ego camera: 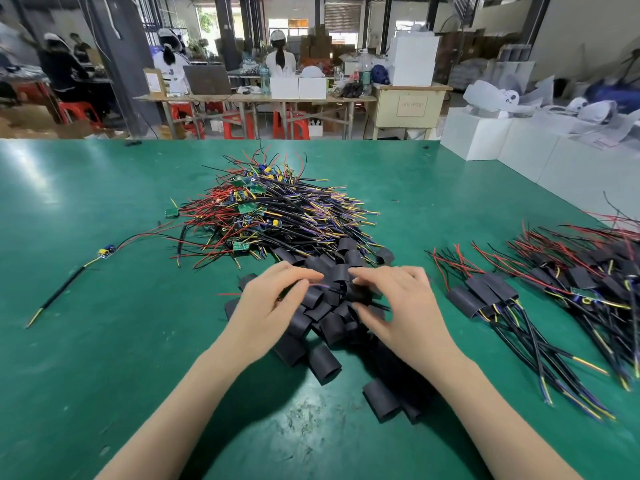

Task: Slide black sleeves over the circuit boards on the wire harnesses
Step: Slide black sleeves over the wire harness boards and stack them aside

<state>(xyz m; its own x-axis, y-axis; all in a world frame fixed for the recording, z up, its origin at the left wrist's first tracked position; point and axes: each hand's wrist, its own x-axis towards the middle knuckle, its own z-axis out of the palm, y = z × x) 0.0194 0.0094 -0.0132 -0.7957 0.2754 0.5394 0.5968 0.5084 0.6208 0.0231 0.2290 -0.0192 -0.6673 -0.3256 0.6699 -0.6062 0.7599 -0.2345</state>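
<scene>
Both hands sit on the heap of black sleeves on the green table. Left hand: fingers curled, tips pinching a thin red wire among the sleeves. Right hand: fingers bent over the heap; grip unclear. Pile of bare harnesses just beyond both hands. Sleeved harnesses right of the right hand. One loose harness far left of the left hand.
</scene>
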